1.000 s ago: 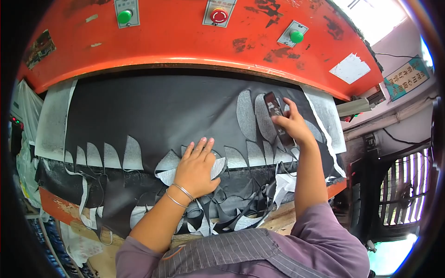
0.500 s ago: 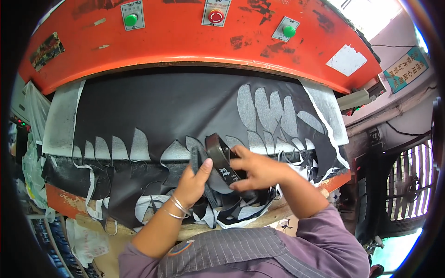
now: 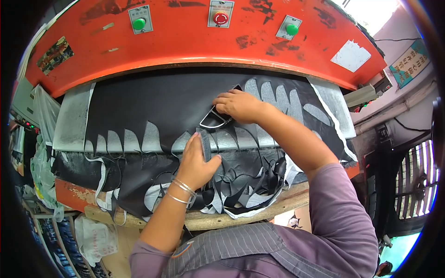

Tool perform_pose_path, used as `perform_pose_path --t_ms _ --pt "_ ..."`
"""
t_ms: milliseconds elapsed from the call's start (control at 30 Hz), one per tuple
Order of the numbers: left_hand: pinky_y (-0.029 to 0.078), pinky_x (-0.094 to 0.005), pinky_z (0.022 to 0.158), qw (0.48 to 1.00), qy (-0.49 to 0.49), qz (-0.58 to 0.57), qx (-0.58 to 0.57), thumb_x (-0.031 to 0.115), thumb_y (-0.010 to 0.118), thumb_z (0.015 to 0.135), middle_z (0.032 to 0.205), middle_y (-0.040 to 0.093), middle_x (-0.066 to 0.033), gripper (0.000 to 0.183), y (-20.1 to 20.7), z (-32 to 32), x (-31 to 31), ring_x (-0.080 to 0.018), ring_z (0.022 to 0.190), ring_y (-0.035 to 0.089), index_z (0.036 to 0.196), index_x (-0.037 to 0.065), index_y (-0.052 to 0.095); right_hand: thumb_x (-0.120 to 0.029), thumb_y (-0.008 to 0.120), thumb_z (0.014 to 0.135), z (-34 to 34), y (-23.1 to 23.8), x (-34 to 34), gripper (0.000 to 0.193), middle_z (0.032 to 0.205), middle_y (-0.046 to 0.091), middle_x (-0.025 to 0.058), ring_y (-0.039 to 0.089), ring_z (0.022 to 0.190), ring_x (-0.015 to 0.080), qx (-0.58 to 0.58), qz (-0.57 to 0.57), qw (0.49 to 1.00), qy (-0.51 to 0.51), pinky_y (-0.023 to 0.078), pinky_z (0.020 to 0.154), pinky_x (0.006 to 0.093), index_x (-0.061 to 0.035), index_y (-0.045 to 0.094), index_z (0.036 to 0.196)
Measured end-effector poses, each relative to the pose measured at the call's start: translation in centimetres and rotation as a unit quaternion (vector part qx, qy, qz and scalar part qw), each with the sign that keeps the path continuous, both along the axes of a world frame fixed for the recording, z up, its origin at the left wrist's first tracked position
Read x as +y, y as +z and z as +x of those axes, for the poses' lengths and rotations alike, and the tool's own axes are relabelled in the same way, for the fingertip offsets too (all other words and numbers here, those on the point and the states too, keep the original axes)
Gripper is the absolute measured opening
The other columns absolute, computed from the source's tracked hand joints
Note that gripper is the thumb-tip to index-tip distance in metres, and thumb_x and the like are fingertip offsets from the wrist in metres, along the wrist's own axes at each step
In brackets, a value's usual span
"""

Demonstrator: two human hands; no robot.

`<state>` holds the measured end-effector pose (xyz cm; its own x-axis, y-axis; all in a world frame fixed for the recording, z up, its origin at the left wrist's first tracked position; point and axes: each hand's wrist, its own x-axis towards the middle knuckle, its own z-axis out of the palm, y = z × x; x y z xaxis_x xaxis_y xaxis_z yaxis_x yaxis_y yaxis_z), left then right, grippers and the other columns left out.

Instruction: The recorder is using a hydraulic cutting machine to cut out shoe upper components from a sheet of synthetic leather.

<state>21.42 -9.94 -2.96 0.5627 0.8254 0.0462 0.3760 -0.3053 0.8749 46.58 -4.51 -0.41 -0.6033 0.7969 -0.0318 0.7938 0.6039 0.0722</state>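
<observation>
My right hand (image 3: 236, 105) is closed over the top of a curved metal cutting die (image 3: 214, 121), which rests on a black leather-like sheet (image 3: 148, 102) just left of a row of cut-out holes. The die's open frame and pale edge show below the fingers; the hand covers its middle. Nearer to me, my left hand (image 3: 197, 162) holds a thin stack of dark grey cut pieces (image 3: 204, 142) on edge between thumb and fingers. More curved cut-outs run along the sheet's near edge, where the pale board (image 3: 74, 118) shows through.
An orange press beam (image 3: 185, 46) spans the far side, bearing two green buttons (image 3: 139, 24) and a red stop button (image 3: 220, 18). Tangled black-and-white scraps (image 3: 250, 190) hang over the wooden front edge (image 3: 199, 221). Plastic bags (image 3: 44, 139) hang at the left.
My right hand has carried the die up and away from my left hand onto the sheet. My left hand still has the cut pieces, now apart from the die. The view has shifted slightly.
</observation>
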Motion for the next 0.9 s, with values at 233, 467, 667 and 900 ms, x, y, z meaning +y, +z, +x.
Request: perform_pose_path --t_ms 233,467,667,900 --pt "0.008 -0.0471 0.116 0.997 -0.019 0.018 0.078 0.032 0.063 0.076 0.144 0.027 -0.0361 0.088 -2.5 0.1 0.2 -0.0423 0.142 0.016 0.139 -0.016 0.024 -0.017 0.080 0.068 4.8 -3.2 -4.6 0.083 0.143 0.040 0.0229 0.037 0.134 0.0375 0.433 -0.016 0.852 -0.294 0.032 0.109 0.0411 -0.0092 0.039 0.139" --pt "0.000 -0.0524 0.114 0.996 -0.022 0.043 0.080 0.028 0.067 0.071 0.146 0.026 -0.0316 0.095 -3.4 -0.1 -0.2 -0.0400 0.144 0.010 0.141 -0.014 0.019 -0.020 0.079 0.073 3.0 -4.2 -4.0 0.085 0.143 0.043 0.0197 0.037 0.135 0.0333 0.401 -0.042 0.858 -0.318 0.024 0.112 0.0413 -0.0138 0.035 0.145" --pt "-0.001 -0.0519 0.113 0.998 -0.023 0.039 0.051 0.023 0.067 0.070 0.144 0.032 -0.0228 0.087 -2.9 0.0 0.3 -0.0348 0.142 0.016 0.140 -0.006 0.026 -0.026 0.080 0.072 2.8 -5.1 -4.1 0.044 0.126 0.060 0.0112 0.038 0.135 0.0301 0.369 0.020 0.871 -0.325 0.024 0.105 0.0446 -0.0157 0.059 0.110" --pt "0.004 -0.0516 0.112 0.996 -0.014 0.063 0.066 0.028 0.068 0.069 0.151 0.021 -0.0269 0.084 -2.3 0.5 1.0 -0.0393 0.144 0.011 0.134 -0.011 0.031 -0.028 0.083 0.066 3.3 -6.0 -4.0 0.047 0.132 0.055 0.0190 0.047 0.127 0.0289 0.396 0.045 0.854 -0.334 0.026 0.104 0.0381 -0.0133 0.064 0.107"
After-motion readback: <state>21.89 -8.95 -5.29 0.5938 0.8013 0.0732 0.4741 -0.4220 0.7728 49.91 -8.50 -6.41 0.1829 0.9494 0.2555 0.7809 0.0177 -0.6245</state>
